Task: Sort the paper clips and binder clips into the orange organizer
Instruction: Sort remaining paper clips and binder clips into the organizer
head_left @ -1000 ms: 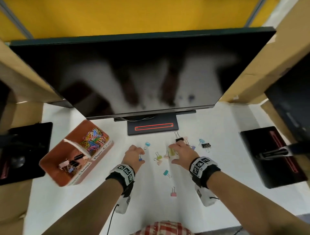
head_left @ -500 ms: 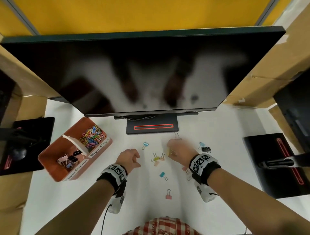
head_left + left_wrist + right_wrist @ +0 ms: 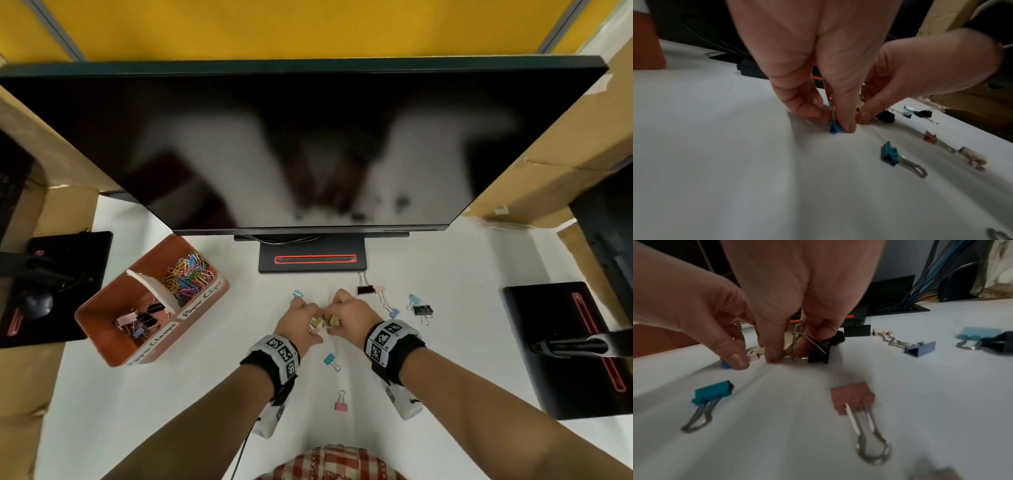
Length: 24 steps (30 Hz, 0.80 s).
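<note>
Left hand (image 3: 818, 68): pinching blue binder clip (image 3: 835, 128); right hand (image 3: 797, 293): gripping several clips. Light, stiff; lift by wire handles.

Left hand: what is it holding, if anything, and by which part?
The left hand pinches a blue binder clip by its wire handles, thumb against forefinger, with the clip's body down at the white table.

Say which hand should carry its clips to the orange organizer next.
Left, probably. The left hand already pinches a blue binder clip and sits nearer the orange organizer, which stands on its side of the table. The right hand, gripping several clips, would have to cross over.
</note>
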{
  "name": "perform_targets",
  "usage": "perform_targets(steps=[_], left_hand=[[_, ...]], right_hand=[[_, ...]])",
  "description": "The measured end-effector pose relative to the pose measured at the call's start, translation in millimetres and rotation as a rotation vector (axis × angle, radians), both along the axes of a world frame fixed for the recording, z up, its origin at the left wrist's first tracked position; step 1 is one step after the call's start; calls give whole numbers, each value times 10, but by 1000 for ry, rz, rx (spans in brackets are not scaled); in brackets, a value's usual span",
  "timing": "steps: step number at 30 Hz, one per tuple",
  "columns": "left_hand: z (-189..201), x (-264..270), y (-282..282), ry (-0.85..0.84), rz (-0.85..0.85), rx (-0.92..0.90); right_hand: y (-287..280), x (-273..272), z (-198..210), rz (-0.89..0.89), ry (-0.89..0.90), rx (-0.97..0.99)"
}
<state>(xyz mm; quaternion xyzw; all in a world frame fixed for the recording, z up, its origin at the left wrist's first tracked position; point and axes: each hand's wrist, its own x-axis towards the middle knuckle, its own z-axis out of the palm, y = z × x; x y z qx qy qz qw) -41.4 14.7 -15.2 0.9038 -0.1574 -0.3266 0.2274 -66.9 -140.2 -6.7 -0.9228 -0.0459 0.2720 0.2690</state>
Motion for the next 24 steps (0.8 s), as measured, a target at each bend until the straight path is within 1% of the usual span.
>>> perform_targets(steps=[5, 7, 12, 16, 19, 22, 24], left_hand=[[-28, 50, 92, -55, 16, 35], [-24, 77, 129, -56, 23, 53], [-34, 139, 233, -61, 101, 30], [-81, 139, 360, -139, 116, 3], [-79, 145, 447, -126, 139, -43], [14, 180, 531, -106, 162, -63], [146, 217, 604, -105, 190, -84]], right_hand=[[10, 20, -27, 127, -37, -69], [24, 28, -25, 149, -42, -100], [25, 40, -15, 106, -41, -92], [53, 78, 23, 49, -69, -64], [84, 108, 49, 13, -64, -41], [152, 146, 103, 8, -71, -17], [239, 187, 165, 22, -92, 12]])
